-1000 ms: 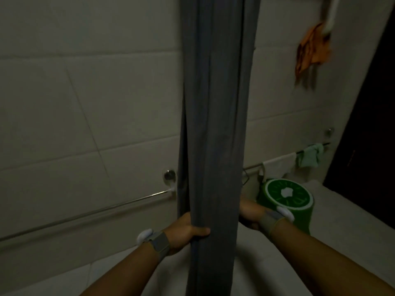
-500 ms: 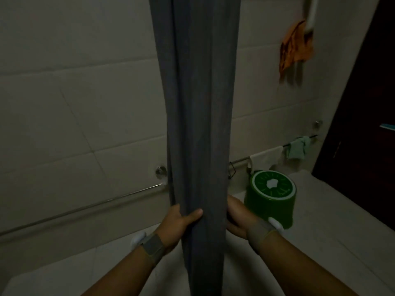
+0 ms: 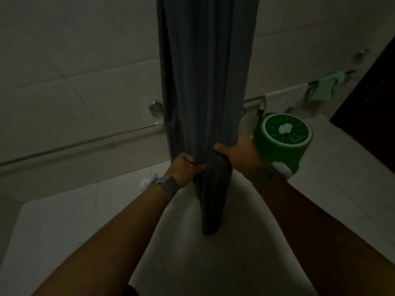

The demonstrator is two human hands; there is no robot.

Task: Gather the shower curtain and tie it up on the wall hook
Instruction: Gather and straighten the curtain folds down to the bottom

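Dim tiled wall (image 3: pixel 85 60). Lower on gathered grey curtain (image 3: pixel 205 82) than before. Left hand (image 3: pixel 183 167) and right hand (image 3: pixel 237 152) grips clenched round soft folds.

A pale tiled floor (image 3: pixel 64 221) fills the lower half of the frame, its grout lines faint in the dim light. At the right, about mid-height, a green stool (image 3: pixel 282 142) stands on it, round, with a white-rimmed top and a white patch at its centre (its lower edge sits partly behind a wrist). The floor runs back to a tiled wall (image 3: pixel 85 60) across the upper frame, and a dark doorway (image 3: pixel 372 99) borders it at the right edge.
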